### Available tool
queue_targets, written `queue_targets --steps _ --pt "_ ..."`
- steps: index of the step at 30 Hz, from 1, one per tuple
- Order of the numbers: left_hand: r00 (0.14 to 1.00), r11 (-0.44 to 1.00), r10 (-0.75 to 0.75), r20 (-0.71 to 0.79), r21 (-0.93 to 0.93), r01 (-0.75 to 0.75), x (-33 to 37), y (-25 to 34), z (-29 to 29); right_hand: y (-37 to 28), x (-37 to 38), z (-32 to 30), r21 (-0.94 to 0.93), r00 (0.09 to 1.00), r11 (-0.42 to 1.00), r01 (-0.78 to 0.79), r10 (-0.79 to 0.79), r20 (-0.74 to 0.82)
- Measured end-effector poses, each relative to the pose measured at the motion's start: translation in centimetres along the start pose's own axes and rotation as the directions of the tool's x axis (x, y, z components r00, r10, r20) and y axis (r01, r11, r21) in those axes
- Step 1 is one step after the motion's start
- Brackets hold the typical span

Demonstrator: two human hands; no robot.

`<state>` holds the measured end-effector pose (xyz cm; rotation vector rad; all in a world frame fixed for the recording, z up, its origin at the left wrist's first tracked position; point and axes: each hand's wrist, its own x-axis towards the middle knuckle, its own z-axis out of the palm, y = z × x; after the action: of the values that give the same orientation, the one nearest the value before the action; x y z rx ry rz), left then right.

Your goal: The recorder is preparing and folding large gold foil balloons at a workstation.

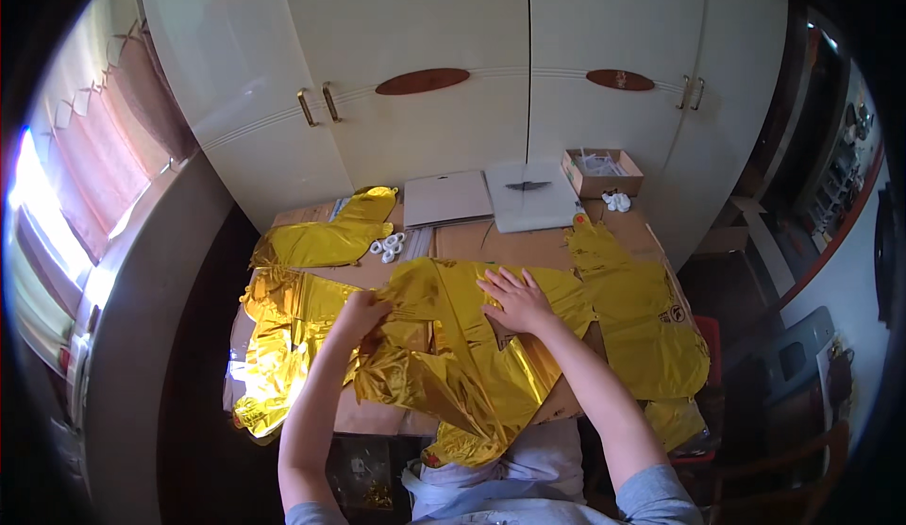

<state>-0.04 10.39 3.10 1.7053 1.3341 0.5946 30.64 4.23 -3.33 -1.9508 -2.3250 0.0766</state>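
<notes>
Curtain, pink (127,143): is hanging at the far left, beside the window.
Gold foil balloons, flat, left group (278,336): are lying crumpled at the table's left edge, catching glare.
Gold foil balloon, flat, single (326,242): is lying towards the far left corner.
Left hand (363,314): is gripping a fold of the central balloon, fingers curled in.
Small white rings (389,247): are sitting clustered beside the single balloon.
Central gold foil balloon (462,346): is covering the table's middle, its near end hanging over the edge towards the person's lap.
Flat panels, beige (448,199) and white (533,209): are lying side by side at the back.
Right hand (521,306): is resting palm down on the central balloon, fingers spread, grasping nothing.
Open cardboard box (612,187): is holding clear plastic pieces; a white bundle (617,202) is lying just before it.
Gold foil balloons, right group (642,327): are lying flat along the right edge.
</notes>
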Motion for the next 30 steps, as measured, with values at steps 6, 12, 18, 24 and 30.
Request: queue_targets --steps 6,12,18,24,30 --pt "0.991 0.995 -0.059 -0.122 -0.093 0.048 -6.2 2.1 -5.7 -0.7 0.3 -0.2 -0.038 1.0 0.999 -0.011 0.012 0.008" --pt "0.924 0.988 0.106 -0.368 -0.064 -0.139 -14.7 3.5 -8.6 -0.6 0.3 -0.2 -0.022 1.0 1.0 -0.014 0.014 0.001" --pt "0.624 0.915 0.341 -0.703 0.097 -0.391 -24.3 3.5 -11.5 0.0 -0.3 -0.1 -0.019 0.996 1.0 -0.019 0.017 -0.087" --pt "0.005 0.859 0.509 -0.861 0.508 -0.059 -31.5 -2.8 -9.1 -9.9 -5.8 -4.7 0.559 0.782 0.561 0.61 -0.54 -0.312" --pt "0.35 0.888 0.356 -0.866 0.196 -0.417 -29.8 -1.0 1.7 -22.2 -14.4 -3.4 0.826 0.686 -0.038 0.562 -0.537 -0.491"
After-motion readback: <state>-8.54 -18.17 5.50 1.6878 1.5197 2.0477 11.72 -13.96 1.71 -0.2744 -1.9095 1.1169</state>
